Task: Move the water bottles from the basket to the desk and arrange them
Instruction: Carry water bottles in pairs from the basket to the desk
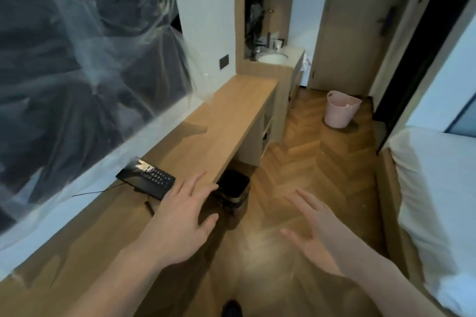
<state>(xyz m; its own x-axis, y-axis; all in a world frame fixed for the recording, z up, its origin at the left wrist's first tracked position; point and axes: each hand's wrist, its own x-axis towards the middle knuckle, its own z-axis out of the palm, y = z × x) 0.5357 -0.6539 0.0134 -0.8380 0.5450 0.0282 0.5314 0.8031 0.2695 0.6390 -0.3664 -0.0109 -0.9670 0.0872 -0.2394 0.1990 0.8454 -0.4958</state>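
Observation:
A pink basket (340, 113) stands on the wooden floor far ahead, near the closed door; what it holds is too small to make out. The long wooden desk (219, 123) runs along the left wall under a plastic-covered window. My left hand (185, 216) hovers over the desk's front edge, fingers spread, holding nothing. My right hand (316, 229) is stretched out over the floor, fingers apart and empty. No water bottle is visible in this view.
A black telephone (148, 179) with a cable lies on the desk by my left hand. A black bin (235, 188) sits under the desk. A white bed (435, 201) lines the right side. A washbasin (273, 58) stands beyond the desk's far end.

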